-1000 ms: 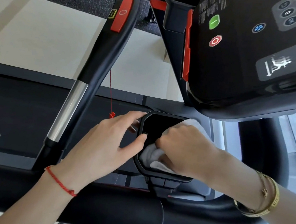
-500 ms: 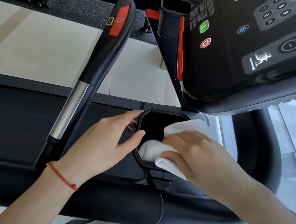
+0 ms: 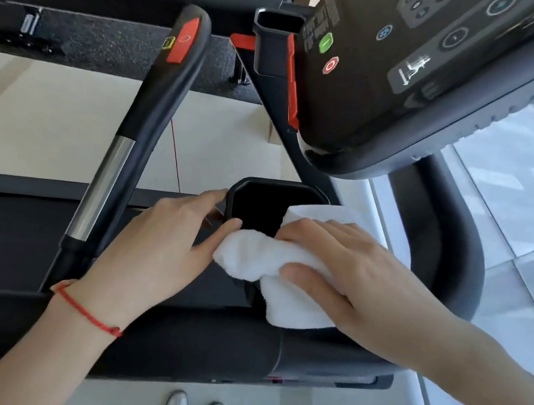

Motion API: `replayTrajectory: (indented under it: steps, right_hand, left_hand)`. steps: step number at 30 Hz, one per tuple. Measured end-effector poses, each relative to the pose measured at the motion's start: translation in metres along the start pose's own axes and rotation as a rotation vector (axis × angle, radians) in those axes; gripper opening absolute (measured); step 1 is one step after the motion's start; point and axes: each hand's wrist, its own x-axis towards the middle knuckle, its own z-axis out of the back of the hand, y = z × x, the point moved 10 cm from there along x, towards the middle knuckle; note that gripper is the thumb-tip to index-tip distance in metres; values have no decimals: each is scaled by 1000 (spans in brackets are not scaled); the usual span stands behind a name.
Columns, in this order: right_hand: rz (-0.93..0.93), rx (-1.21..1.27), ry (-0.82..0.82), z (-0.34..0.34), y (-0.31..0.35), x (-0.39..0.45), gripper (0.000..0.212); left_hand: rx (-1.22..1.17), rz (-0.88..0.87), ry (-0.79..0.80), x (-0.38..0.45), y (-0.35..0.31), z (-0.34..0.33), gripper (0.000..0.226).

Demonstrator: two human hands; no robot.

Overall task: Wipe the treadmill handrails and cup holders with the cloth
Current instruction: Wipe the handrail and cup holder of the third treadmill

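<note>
Cloth [image 3: 261, 257] sits bunched over the near rim of the cup holder [image 3: 259, 201], one fold hanging down the outside toward the front crossbar [image 3: 168, 343]. Right hand [image 3: 345, 269] lies on top of it, fingers mostly straight and pressing the fabric onto the rim, thumb tucked against the lower fold. Left hand [image 3: 162, 242] braces the holder's left wall: fingers relaxed, index along the outside, thumb tip touching the rim next to the cloth, holding nothing. Step in hand looks like rim wiping on this cup holder; cannot tell whether the dark interior is done. Second cup holder [image 3: 278, 23] beside the console [image 3: 434, 71] and the side handrail [image 3: 153, 116] look untouched. Next move likely needs the cloth dragged round the remaining rim with steady downward pressure while the left hand keeps the holder from flexing, then a shift to the handrail.
</note>
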Motion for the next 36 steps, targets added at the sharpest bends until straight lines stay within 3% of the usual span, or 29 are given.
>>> replayTrajectory:
  steps: [5, 11, 17, 20, 23, 30, 33, 36]
  right_hand:
    - [19, -282, 85, -5, -8, -4, 43]
    - [59, -446, 143, -6, -20, 15, 42]
    - [125, -308, 106, -14, -17, -1, 37]
    - [145, -356, 96, -9, -25, -4, 40]
    - [51, -388, 122, -6, -40, 6, 45]
    - [-258, 25, -92, -12, -43, -19, 52]
    - [-432, 160, -49, -21, -65, -9, 65]
    - [-440, 119, -1, -22, -74, 22, 67]
  left_hand:
    - [-30, 24, 30, -2, 5, 0, 57]
    - [-44, 22, 16, -4, 8, -1, 52]
    - [-33, 9, 8, -2, 10, -2, 49]
    - [-30, 13, 11, -3, 9, -3, 45]
    - [-20, 14, 25, -3, 7, -3, 45]
    - [0, 6, 34, -3, 5, -5, 49]
    - [4, 7, 41, -2, 5, -7, 50]
    - [5, 10, 42, -2, 5, -8, 51]
